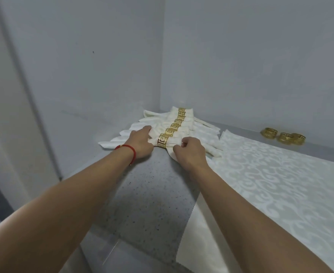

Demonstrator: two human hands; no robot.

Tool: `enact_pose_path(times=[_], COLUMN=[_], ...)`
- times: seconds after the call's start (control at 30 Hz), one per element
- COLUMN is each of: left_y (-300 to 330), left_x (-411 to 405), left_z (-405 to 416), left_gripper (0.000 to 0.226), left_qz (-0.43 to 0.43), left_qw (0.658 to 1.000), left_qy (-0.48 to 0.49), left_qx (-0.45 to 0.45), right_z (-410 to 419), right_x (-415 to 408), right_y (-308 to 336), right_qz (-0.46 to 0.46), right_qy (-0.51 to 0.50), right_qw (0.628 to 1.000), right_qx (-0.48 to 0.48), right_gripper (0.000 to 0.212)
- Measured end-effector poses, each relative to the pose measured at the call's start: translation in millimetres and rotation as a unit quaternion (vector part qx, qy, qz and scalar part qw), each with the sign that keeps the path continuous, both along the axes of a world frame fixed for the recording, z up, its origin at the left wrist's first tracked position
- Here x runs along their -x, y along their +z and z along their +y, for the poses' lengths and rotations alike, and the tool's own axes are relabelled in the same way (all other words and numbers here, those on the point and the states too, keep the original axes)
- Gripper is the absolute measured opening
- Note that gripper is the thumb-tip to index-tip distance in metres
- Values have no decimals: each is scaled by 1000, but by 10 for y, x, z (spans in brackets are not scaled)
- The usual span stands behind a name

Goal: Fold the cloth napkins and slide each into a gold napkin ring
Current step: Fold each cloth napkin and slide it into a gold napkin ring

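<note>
A row of several folded cream napkins (183, 117), each in a gold ring, lies in the far corner of the grey speckled counter (146, 194). The nearest napkin (174, 143) wears a gold fret-pattern ring (163, 140). My left hand (140, 141), with a red cord at the wrist, grips this napkin's left end. My right hand (188, 150) pinches its right end with curled fingers. A flat, unfolded patterned napkin (270, 180) lies spread to the right. Three loose gold rings (282, 135) sit by the back wall.
Grey walls (241, 66) close the corner behind and to the left of the napkin row. The counter's front edge runs across the lower left. Another cream cloth (199, 229) lies under the spread napkin near the front.
</note>
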State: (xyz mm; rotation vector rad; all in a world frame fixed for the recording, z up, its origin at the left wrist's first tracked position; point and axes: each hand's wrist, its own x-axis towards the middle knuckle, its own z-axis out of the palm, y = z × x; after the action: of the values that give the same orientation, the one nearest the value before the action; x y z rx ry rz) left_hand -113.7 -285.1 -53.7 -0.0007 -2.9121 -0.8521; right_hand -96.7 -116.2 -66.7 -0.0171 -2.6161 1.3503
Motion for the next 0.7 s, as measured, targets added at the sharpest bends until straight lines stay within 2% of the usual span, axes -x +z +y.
enact_pose_path(times=[0.1, 0.17, 0.2, 0.3, 0.37, 0.47, 0.57, 0.7], left_y=[-29, -30, -32, -49, -52, -58, -96, -117], left_x=[-11, -74, -109, -324, -564, -942, -1272, -1599], left_z=[-24, 15, 35, 232, 475, 956, 1506, 2094], left_gripper=[70, 69, 66, 51, 39, 27, 18, 30], left_qz=[4, 29, 56, 159, 216, 256, 221, 100], left_qw=[1000, 998, 997, 986, 976, 963, 962, 969], left_qy=[14, 32, 45, 53, 20, -73, -136, -132], left_qx=[-26, -38, -40, -7, 17, 37, 85, 186], right_z=[61, 169, 238, 630, 1078, 1848, 2582, 3419], right_x=[-78, -161, -176, -338, -463, -651, -899, -1342], right_y=[42, 71, 79, 162, 187, 200, 229, 194], right_qz=[4, 9, 22, 66, 80, 72, -13, -145], right_qy=[23, 20, 13, -22, -57, -130, -216, -270], right_qw=[1000, 999, 999, 998, 994, 975, 932, 854], right_qx=[15, 24, 20, 5, -47, -163, -291, -420], right_gripper=[3, 34, 38, 31, 27, 24, 19, 18])
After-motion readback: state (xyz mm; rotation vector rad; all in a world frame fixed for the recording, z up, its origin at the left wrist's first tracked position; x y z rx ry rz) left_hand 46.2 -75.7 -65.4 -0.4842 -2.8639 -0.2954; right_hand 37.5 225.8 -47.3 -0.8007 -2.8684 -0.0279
